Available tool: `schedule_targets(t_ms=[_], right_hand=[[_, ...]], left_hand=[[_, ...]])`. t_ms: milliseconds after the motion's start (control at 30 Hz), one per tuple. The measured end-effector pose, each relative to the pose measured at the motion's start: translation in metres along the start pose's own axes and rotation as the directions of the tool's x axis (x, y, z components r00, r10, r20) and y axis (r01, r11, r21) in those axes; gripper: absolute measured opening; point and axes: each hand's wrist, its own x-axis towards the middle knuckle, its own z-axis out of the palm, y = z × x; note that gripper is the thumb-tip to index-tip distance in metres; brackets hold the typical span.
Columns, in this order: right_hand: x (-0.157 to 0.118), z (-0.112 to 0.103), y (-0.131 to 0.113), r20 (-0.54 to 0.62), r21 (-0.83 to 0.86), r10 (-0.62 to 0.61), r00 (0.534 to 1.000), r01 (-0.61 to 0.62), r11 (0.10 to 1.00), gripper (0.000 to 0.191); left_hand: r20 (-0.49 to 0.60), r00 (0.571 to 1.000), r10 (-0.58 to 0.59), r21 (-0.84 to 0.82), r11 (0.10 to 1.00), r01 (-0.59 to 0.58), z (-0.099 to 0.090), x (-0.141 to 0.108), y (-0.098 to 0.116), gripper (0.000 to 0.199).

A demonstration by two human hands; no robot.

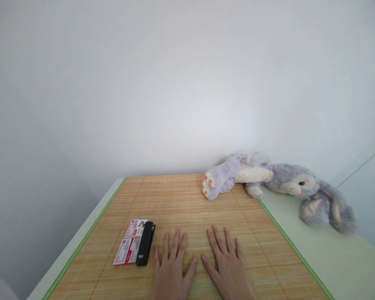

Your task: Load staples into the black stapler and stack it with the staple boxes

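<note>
Both hands lie palm down on a bamboo mat (175, 200) at the near edge of the view. My left hand (171, 273) is flat with its fingers spread, holding nothing. Just to its left is a black stapler (145, 243), apart from the fingers. Beside the stapler, on its left, several small white and red boxes (125, 252) sit together on the mat; the stapler hides part of their right side. My right hand (226, 266) also rests flat, fingers apart and nothing in it. The two thumbs point toward each other with a small gap between them.
A grey plush rabbit (253, 173) lies on its side at the back right, across the mat's edge and onto the pale tabletop (337, 254). Green trim (295, 250) borders the mat. Behind the table rises a white wall (181, 83).
</note>
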Motion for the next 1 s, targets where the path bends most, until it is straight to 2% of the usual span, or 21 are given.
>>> schedule_targets(t_ms=[467,700,1000], right_hand=[[-0.0011,-0.0019,0.0005,0.004,0.008,0.015,1.0,-0.015,1.0,0.07],[-0.0011,-0.0028,0.0003,-0.004,0.008,0.008,1.0,-0.008,1.0,0.07],[-0.0018,-0.0025,0.0003,-0.002,-0.01,0.009,1.0,-0.009,1.0,0.069]], left_hand=[[-0.004,1.0,0.006,-0.022,1.0,-0.006,-0.0018,-0.0017,-0.0008,0.062],[0.006,1.0,0.012,0.004,1.0,-0.012,-0.0053,-0.003,0.0019,0.063],[-0.031,0.999,0.022,0.046,0.999,-0.021,-0.0026,-0.0044,0.0021,0.065]])
